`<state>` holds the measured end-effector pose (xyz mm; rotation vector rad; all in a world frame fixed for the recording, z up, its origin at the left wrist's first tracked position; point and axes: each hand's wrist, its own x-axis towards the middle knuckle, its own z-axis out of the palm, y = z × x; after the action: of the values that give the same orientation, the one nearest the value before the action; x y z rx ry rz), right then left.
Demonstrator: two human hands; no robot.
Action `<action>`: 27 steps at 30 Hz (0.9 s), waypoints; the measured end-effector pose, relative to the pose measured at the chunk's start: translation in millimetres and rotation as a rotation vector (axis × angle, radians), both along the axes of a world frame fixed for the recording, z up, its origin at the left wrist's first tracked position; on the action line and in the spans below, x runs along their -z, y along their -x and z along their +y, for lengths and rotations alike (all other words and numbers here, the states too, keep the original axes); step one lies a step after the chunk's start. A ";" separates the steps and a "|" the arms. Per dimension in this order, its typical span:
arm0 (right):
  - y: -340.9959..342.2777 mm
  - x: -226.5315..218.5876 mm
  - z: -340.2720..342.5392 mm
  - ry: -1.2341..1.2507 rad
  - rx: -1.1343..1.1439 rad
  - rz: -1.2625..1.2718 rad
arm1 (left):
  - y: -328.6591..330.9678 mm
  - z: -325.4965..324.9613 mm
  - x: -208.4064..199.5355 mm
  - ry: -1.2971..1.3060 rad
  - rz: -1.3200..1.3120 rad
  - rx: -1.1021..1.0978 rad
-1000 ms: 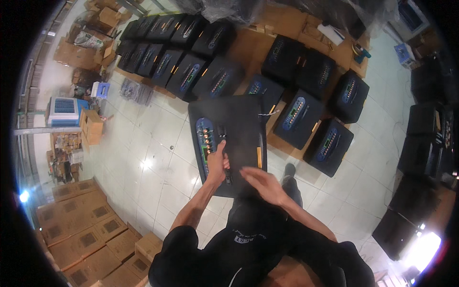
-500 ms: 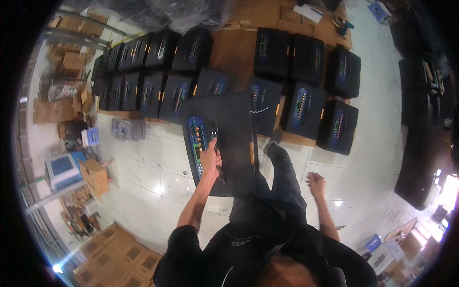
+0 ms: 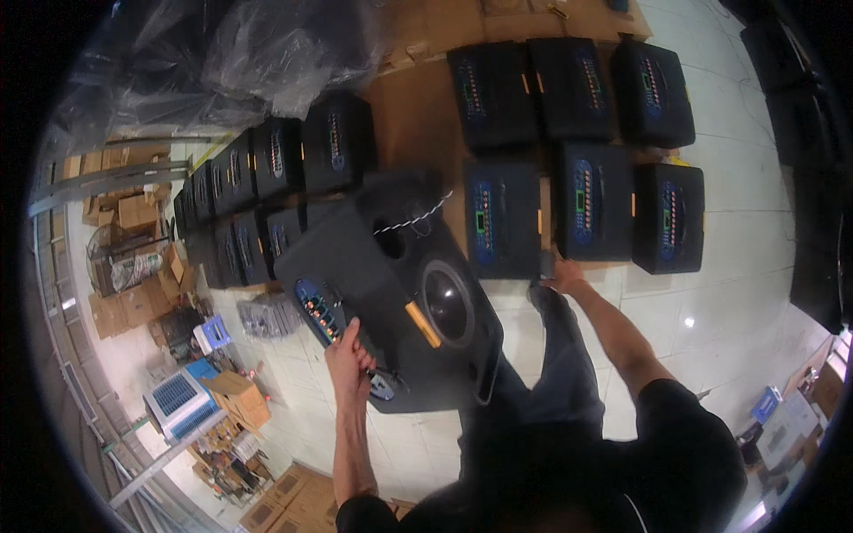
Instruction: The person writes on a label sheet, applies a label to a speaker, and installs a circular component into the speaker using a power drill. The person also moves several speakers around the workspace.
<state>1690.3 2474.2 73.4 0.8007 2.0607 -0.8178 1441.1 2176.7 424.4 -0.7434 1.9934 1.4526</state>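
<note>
A black speaker cabinet (image 3: 355, 253) is tilted in front of me at the left, its round cone (image 3: 450, 304) and an orange strip facing up. My left hand (image 3: 349, 360) is closed round the handle on its top, beside a blue control panel (image 3: 313, 306) with knobs. A twisted black-and-white cable (image 3: 418, 216) sticks out by a hole in the cabinet. My right hand (image 3: 563, 274) reaches down by the gap between two standing speakers, a blue-panelled one (image 3: 506, 222) and its right neighbour (image 3: 597, 204). Its fingers are partly hidden, near my shoe.
Rows of black speakers (image 3: 338, 142) stand on brown cardboard (image 3: 404, 107) at the left and right. Clear plastic sheeting (image 3: 284, 53) heaps at the far left. Cardboard boxes (image 3: 235, 400) and a blue-and-white machine (image 3: 182, 404) stand along the left side. White tiles (image 3: 733, 186) make up the floor.
The held cabinet has tipped over, so its cone side now shows. My left hand kept its grip on the handle. My right hand went forward from my side to the standing speakers.
</note>
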 end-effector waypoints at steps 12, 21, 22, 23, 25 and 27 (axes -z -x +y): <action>225.6 183.5 1.0 -0.366 0.112 -0.148 | 176.4 48.0 124.7 0.101 -0.124 0.233; 232.4 195.3 5.3 -0.301 0.138 -0.157 | 308.5 116.7 182.5 0.134 -0.142 0.278; 232.5 195.9 5.9 -0.299 0.124 -0.169 | 326.9 126.3 184.5 0.124 -0.124 0.310; 233.3 196.9 5.8 -0.299 0.117 -0.182 | 342.8 136.7 186.6 0.113 -0.104 0.333; 234.3 198.0 5.4 -0.285 0.118 -0.199 | 371.5 158.8 191.4 0.131 -0.045 0.370; 234.8 197.7 5.7 -0.289 0.138 -0.194 | 397.4 181.0 196.8 0.088 -0.020 0.385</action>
<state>1455.5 2479.8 -124.4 1.1448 1.9893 -0.4954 1043.7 2357.8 227.6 -0.3767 2.0572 1.1332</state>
